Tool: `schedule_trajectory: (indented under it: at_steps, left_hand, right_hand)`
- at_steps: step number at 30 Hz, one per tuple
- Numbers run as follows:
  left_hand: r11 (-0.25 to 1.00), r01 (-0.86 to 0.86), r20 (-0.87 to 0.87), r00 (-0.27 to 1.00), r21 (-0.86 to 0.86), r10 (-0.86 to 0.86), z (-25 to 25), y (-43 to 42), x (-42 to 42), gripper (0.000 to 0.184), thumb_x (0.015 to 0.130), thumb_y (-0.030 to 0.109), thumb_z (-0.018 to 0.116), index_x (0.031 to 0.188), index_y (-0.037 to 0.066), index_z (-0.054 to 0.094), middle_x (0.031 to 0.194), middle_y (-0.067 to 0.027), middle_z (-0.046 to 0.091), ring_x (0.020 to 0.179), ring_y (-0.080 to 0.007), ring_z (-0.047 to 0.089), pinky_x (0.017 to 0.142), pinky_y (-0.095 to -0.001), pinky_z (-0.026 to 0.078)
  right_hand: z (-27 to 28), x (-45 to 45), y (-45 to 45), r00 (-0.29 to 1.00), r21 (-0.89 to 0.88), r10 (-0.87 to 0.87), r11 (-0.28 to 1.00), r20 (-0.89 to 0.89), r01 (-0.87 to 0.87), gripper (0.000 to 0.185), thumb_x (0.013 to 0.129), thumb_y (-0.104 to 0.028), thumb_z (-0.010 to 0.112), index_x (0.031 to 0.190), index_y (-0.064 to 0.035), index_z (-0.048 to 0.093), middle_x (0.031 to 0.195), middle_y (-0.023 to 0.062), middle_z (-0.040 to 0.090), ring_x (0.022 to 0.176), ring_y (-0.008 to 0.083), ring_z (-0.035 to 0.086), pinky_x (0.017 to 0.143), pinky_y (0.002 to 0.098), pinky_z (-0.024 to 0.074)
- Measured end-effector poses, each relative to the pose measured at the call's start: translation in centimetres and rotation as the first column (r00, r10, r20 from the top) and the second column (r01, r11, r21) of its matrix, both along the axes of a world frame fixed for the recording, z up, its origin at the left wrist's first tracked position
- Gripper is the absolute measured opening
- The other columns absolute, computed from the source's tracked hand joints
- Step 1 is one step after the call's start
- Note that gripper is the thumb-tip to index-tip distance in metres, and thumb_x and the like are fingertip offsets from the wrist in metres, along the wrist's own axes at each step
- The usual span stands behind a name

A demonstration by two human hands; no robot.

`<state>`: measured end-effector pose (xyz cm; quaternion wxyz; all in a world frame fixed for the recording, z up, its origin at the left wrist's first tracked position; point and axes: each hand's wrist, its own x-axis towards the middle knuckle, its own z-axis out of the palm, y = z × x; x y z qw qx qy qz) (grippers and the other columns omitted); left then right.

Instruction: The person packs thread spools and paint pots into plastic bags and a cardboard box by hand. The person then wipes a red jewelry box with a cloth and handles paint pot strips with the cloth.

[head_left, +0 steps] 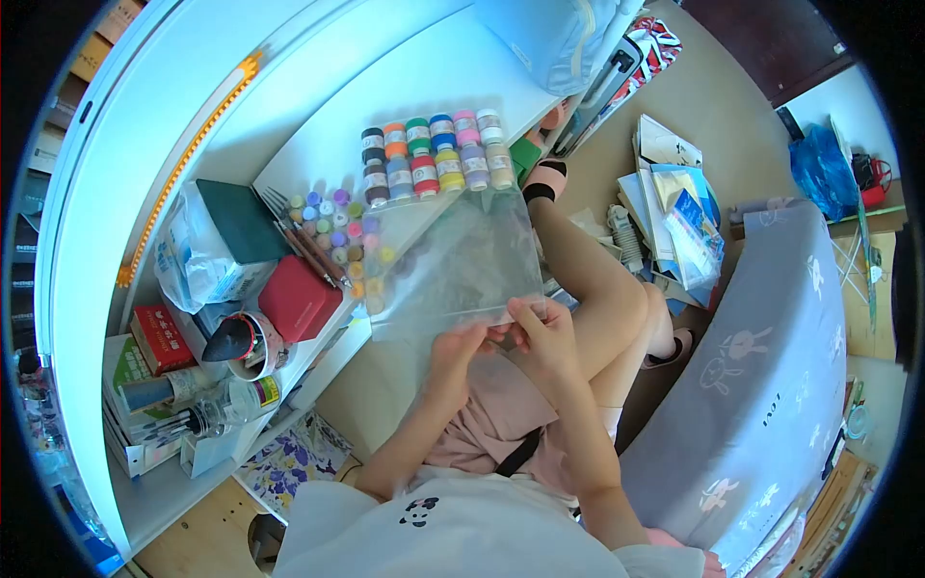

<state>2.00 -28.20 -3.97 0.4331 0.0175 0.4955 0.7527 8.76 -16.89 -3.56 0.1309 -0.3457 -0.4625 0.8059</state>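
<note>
Both hands pinch the near edge of a clear plastic bag (458, 255), which spreads flat over the desk's front edge. My left hand (462, 347) grips it near the middle of that edge, fingers closed. Close beside it, my right hand (542, 332) has thumb and fingers closed on the bag toward its right corner. Just past the bag's far side stand two rows of paint bottles (424, 173) in many colours. Small round paint pots (326, 220) cluster to the left, and some show through the plastic.
Brushes and tools (306, 246) lie left of the pots. Beyond them are a dark green box (236, 222), a red case (299, 297) and a pen cup (270, 352). Papers (674, 207) are piled on the floor at right, near a bed with a rabbit-print cover (761, 385).
</note>
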Motion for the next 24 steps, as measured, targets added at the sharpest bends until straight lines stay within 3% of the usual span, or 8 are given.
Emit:
schedule_trajectory:
  at_steps: [2, 6, 8, 11, 14, 16, 22, 24]
  left_hand:
    - [0.992, -0.009, 0.063, 0.998, -0.128, 0.017, -0.4, 0.9, -0.5, 0.014, 0.078, 0.017, 0.055, 0.079, 0.004, 0.058, 0.078, -0.0054, 0.059, 0.071, -0.0127, 0.055, 0.061, -0.0236, 0.039]
    - [0.993, -0.034, 0.04, 0.998, -0.115, 0.039, -1.2, 1.2, -1.1, 0.015, 0.075, 0.017, 0.059, 0.083, 0.005, 0.06, 0.071, 0.0, 0.058, 0.062, -0.0072, 0.048, 0.057, -0.022, 0.034]
    - [0.986, -0.086, 0.121, 0.987, -0.145, 0.104, -1.6, 1.3, -0.9, 0.009, 0.075, 0.015, 0.06, 0.076, 0.006, 0.059, 0.065, 0.0015, 0.055, 0.057, -0.0052, 0.044, 0.051, -0.0205, 0.031]
    - [0.984, -0.055, 0.029, 0.998, -0.172, 0.061, -1.3, 1.2, -1.0, 0.011, 0.076, 0.016, 0.059, 0.074, 0.006, 0.055, 0.069, 0.0001, 0.055, 0.057, -0.0065, 0.047, 0.049, -0.0201, 0.033]
    - [0.989, -0.046, 0.056, 0.997, -0.14, 0.055, -0.6, 1.4, -1.1, 0.01, 0.075, 0.015, 0.06, 0.074, 0.005, 0.057, 0.067, 0.0007, 0.055, 0.054, -0.0054, 0.042, 0.047, -0.0188, 0.03]
    - [0.988, -0.033, 0.051, 0.998, -0.149, 0.041, 0.0, 1.8, -0.9, 0.01, 0.074, 0.015, 0.06, 0.074, 0.005, 0.059, 0.066, 0.0009, 0.055, 0.054, -0.0052, 0.042, 0.047, -0.0189, 0.03]
    - [0.987, -0.082, 0.081, 0.992, -0.138, 0.093, -0.4, 1.9, -0.4, 0.01, 0.073, 0.014, 0.061, 0.073, 0.005, 0.061, 0.062, 0.0016, 0.054, 0.053, -0.0043, 0.042, 0.046, -0.019, 0.029]
    - [0.988, -0.096, 0.101, 0.989, -0.124, 0.109, -0.5, 1.9, -0.4, 0.009, 0.073, 0.014, 0.062, 0.072, 0.005, 0.06, 0.061, 0.0021, 0.053, 0.051, -0.0036, 0.041, 0.044, -0.0181, 0.028]
  right_hand:
    - [-0.2, -0.3, -0.3, 1.0, 0.086, 0.014, 0.996, -0.008, -0.014, 0.021, 0.081, -0.021, 0.054, 0.069, -0.0042, 0.056, 0.063, 0.0051, 0.058, 0.046, 0.0055, 0.044, 0.038, 0.0171, 0.0294]
    - [0.1, -0.8, -1.1, 0.999, 0.119, -0.042, 0.992, 0.02, 0.04, 0.021, 0.081, -0.021, 0.053, 0.069, -0.0044, 0.056, 0.061, 0.0023, 0.056, 0.047, 0.0047, 0.044, 0.04, 0.0167, 0.0293]
    - [0.7, -0.7, -1.2, 0.999, 0.104, -0.039, 0.994, 0.031, 0.035, 0.021, 0.082, -0.021, 0.053, 0.069, -0.0045, 0.056, 0.059, 0.0012, 0.055, 0.047, 0.0046, 0.044, 0.041, 0.0167, 0.0299]
    - [0.7, -0.5, -0.9, 0.997, 0.096, -0.041, 0.995, 0.066, 0.034, 0.022, 0.082, -0.021, 0.052, 0.069, -0.0044, 0.055, 0.057, 0.0001, 0.053, 0.047, 0.0043, 0.043, 0.041, 0.0168, 0.0304]
    - [0.0, -0.4, -0.8, 0.994, 0.239, -0.062, 0.97, 0.088, 0.039, 0.025, 0.083, -0.023, 0.05, 0.067, -0.0045, 0.054, 0.056, -0.0004, 0.051, 0.047, 0.0037, 0.042, 0.042, 0.0168, 0.0303]
    - [-0.1, -0.5, -0.8, 0.996, 0.448, -0.055, 0.894, 0.069, 0.019, 0.031, 0.085, -0.025, 0.047, 0.063, -0.004, 0.052, 0.052, -0.0013, 0.046, 0.047, 0.0044, 0.039, 0.042, 0.0189, 0.0287]
    - [1.6, -0.7, -1.2, 0.977, 0.645, 0.0, 0.752, 0.212, -0.14, 0.036, 0.087, -0.025, 0.043, 0.061, -0.0006, 0.046, 0.05, -0.0009, 0.037, 0.048, 0.0068, 0.033, 0.043, 0.0236, 0.0258]
    - [1.5, -0.6, -1.1, 0.979, 0.638, 0.014, 0.756, 0.202, -0.142, 0.036, 0.087, -0.025, 0.043, 0.062, -0.0003, 0.046, 0.05, -0.0011, 0.036, 0.049, 0.0064, 0.033, 0.043, 0.0233, 0.0258]
